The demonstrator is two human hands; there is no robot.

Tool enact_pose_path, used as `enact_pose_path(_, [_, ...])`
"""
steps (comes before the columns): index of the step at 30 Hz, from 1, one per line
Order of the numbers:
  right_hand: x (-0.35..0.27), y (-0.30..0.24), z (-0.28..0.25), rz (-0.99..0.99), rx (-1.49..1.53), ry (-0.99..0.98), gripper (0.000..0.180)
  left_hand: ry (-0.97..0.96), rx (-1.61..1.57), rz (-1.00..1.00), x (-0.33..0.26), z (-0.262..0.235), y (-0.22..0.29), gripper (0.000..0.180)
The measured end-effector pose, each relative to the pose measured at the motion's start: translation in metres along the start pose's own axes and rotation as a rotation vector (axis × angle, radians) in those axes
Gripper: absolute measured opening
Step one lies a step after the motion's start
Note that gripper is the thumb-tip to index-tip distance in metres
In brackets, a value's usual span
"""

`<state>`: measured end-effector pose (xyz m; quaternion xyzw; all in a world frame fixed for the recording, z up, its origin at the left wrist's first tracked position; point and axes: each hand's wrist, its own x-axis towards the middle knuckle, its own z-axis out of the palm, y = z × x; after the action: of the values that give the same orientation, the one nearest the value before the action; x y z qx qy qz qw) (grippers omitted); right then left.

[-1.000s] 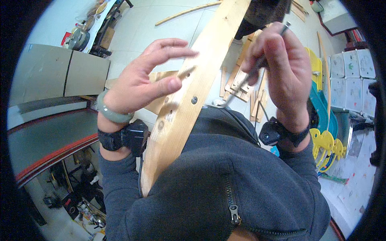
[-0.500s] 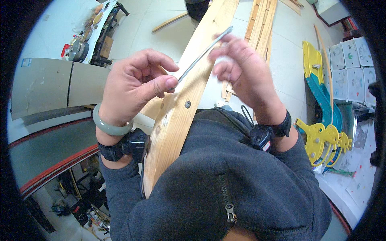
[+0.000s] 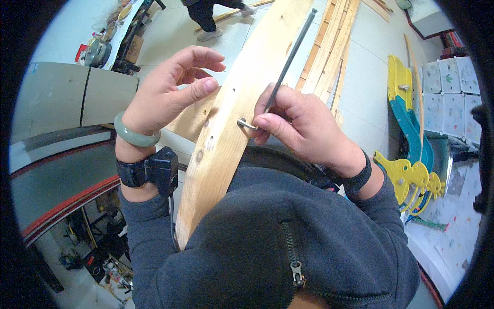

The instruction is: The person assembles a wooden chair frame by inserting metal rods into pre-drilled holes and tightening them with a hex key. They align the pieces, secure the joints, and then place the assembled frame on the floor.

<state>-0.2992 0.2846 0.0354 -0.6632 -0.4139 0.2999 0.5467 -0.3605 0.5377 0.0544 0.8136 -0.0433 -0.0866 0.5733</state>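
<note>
A long pale wooden plank [image 3: 226,139] with several drilled holes leans against my chest and runs up to the top of the view. My right hand [image 3: 301,126] pinches a long dark metal hex key [image 3: 288,62], whose short bent end sits at a bolt head [image 3: 244,123] in the plank's face. My left hand [image 3: 170,92] rests at the plank's left edge, thumb touching the wood, fingers curled and apart, holding nothing. A green bangle and a black wrist device are on my left wrist.
More wooden slats [image 3: 334,46] lie on the pale floor beyond the plank. Yellow and teal plastic toy parts [image 3: 406,129] lie at the right. Another person's legs [image 3: 208,15] stand at the top. A grey panel [image 3: 62,98] and a red-edged bench [image 3: 62,206] are on the left.
My right hand has brought the hex key from the plank's right side to the bolt in its face. My left hand let go of the key's tip and opened at the plank's edge.
</note>
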Motion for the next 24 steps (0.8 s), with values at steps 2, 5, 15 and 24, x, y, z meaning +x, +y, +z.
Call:
enact_pose_path(2, [-0.003,-0.001,0.000,0.048,0.059,-0.005,0.019,0.022,-0.033,0.026,-0.002,0.000,-0.005,0.046])
enact_pose_path(5, [-0.004,-0.002,0.000,0.074,0.038,-0.027,0.018,0.017,0.011,0.025,-0.006,-0.003,-0.005,0.045])
enact_pose_path(15, [-0.001,-0.008,0.002,0.171,0.188,-0.043,0.017,-0.033,-0.078,-0.022,-0.008,0.003,-0.005,0.045])
enact_pose_path(24, [0.012,-0.019,-0.004,0.192,0.039,-0.125,0.018,-0.049,-0.109,0.011,-0.001,0.011,-0.007,0.040])
